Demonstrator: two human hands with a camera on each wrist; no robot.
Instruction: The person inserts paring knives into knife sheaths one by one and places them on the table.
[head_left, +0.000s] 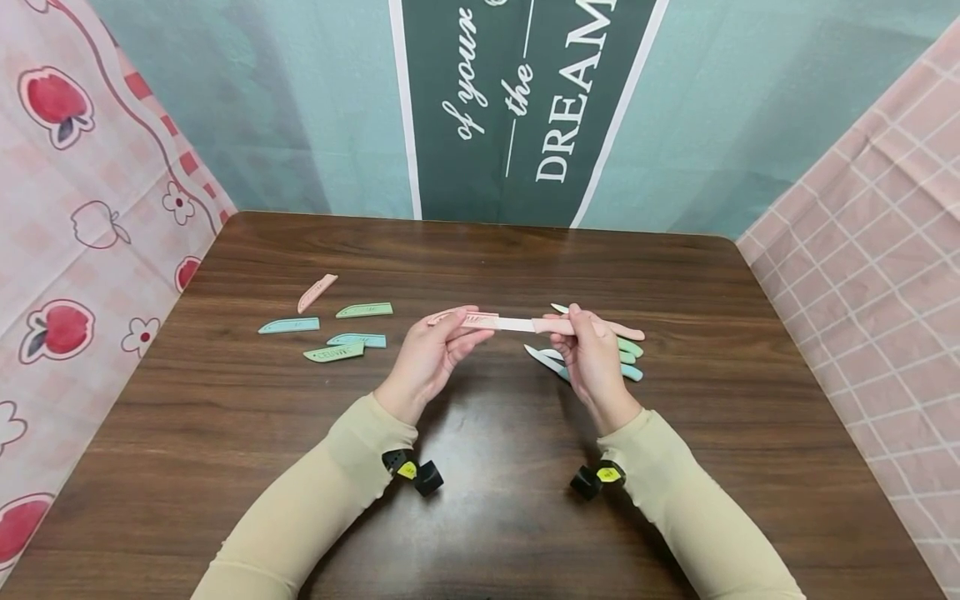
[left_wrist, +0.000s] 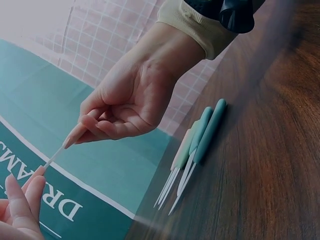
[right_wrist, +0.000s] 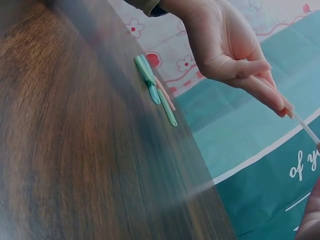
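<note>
Above the table, my left hand (head_left: 424, 363) pinches a pink knife sheath (head_left: 483, 321) between thumb and fingers. Facing it, my right hand (head_left: 592, 365) grips the pink handle of a small knife (head_left: 516, 324). The white blade lies in line with the sheath, its tip end inside and a stretch of blade bare between the hands. In the left wrist view, the right hand (left_wrist: 135, 100) has its fingers curled at the handle. The right wrist view has the left hand (right_wrist: 230, 55) with fingertips at the sheath.
Several knives with pink, green and blue handles (head_left: 632, 373) lie on the table (head_left: 480, 517) by the right hand, partly hidden by it. To the left rest a pink sheath (head_left: 317, 293), green sheaths (head_left: 364, 310) and blue sheaths (head_left: 288, 326). Printed cloths (head_left: 337, 108) hang around the table.
</note>
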